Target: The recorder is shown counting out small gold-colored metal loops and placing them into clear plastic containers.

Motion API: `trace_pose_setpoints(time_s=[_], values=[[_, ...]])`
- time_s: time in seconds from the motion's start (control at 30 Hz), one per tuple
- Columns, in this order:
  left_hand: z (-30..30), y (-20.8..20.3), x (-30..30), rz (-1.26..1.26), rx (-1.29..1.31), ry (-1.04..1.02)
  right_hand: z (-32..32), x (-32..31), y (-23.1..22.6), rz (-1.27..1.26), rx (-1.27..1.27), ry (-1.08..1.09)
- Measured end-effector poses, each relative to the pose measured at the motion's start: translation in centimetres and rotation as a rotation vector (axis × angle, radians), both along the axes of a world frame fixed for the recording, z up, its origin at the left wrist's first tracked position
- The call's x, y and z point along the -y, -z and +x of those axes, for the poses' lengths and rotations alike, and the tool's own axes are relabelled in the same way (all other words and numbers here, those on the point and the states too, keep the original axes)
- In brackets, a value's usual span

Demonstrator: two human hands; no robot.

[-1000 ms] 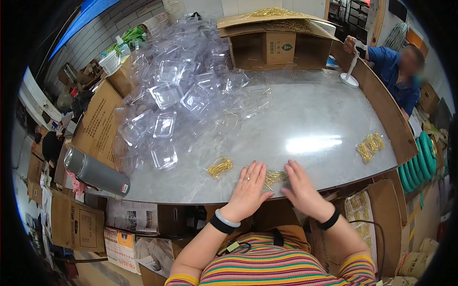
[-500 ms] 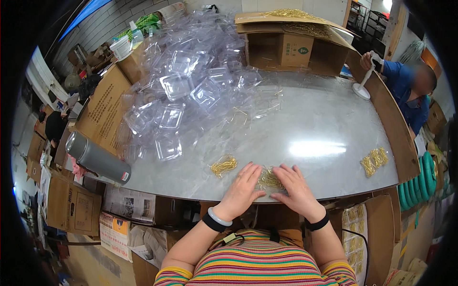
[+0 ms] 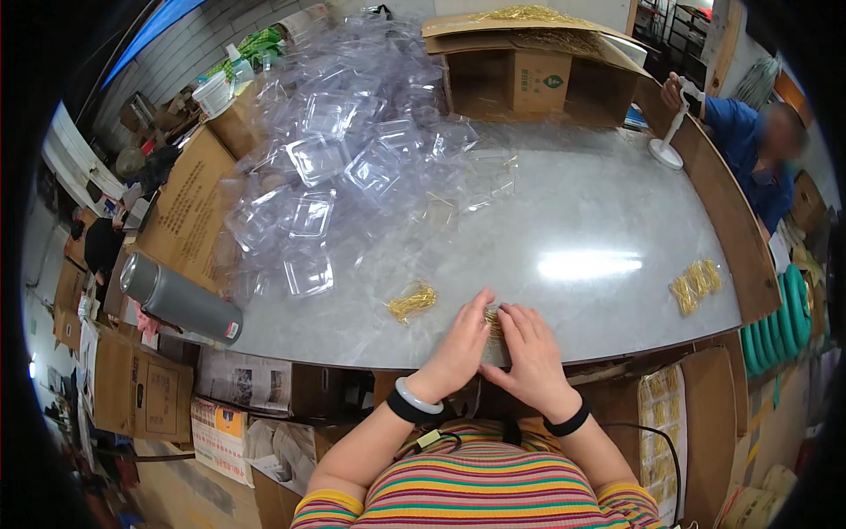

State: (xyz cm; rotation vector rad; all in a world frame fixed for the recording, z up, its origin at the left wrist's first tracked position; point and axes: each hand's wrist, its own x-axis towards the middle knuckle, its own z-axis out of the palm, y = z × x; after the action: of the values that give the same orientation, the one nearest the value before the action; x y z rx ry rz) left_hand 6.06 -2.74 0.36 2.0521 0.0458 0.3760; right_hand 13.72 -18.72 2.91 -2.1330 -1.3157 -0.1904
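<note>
A small bunch of thin gold wire pieces (image 3: 494,325) lies on the grey table near its front edge, partly covered by my hands. On its left side is my left hand (image 3: 458,346), fingers stretched out and close together, turned on edge against the bunch. My right hand (image 3: 531,354) lies over its right side, fingers extended and thumb pointing toward the left hand. Neither hand has its fingers wrapped round anything. Just left of my hands sits another gold wire bunch (image 3: 411,302). Farther right are more gold bundles (image 3: 695,286), apparently in a clear package.
Clear plastic trays (image 3: 322,159) heap up at the back left. A grey flask (image 3: 181,298) lies tilted at the left edge. Cardboard boxes (image 3: 480,84) stand at the back, and a cardboard wall (image 3: 736,225) lines the right. Beyond it, a person (image 3: 749,154) grips a white stand (image 3: 667,152).
My hands have drawn closer together around the gold wire bunch, covering more of it. The left hand has turned on edge, and the right has shifted slightly left.
</note>
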Motion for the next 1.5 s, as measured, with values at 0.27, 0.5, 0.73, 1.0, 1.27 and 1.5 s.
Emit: trace_pose_setpoints(time_s=[0.27, 0.5, 0.73, 1.0, 1.27, 1.5], values=[[-2.3, -2.0, -1.3, 0.414, -0.041, 0.078, 3.3, 1.4, 0.6, 0.076, -0.267, -0.190], [0.3, 0.1, 0.2, 0.598, 0.018, 0.080, 0.2, -0.1, 2.2, 0.161, -0.223, -0.005], [-0.6, -1.1, 0.5, 0.286, 0.078, -0.023, 2.5, 0.3, 0.2, 0.090, -0.266, -0.158], [-9.5, -17.1, -1.7, -0.050, 0.741, -0.289, 3.0, 0.9, 2.3, 0.240, -0.247, -0.137], [-9.9, -18.4, -0.1, -0.096, 0.852, -0.126, 2.4, 0.7, 1.7, 0.214, -0.155, -0.117], [-9.9, -18.3, 0.2, -0.119, 0.865, -0.113, 2.3, 0.7, 1.8, 0.222, -0.179, -0.127]])
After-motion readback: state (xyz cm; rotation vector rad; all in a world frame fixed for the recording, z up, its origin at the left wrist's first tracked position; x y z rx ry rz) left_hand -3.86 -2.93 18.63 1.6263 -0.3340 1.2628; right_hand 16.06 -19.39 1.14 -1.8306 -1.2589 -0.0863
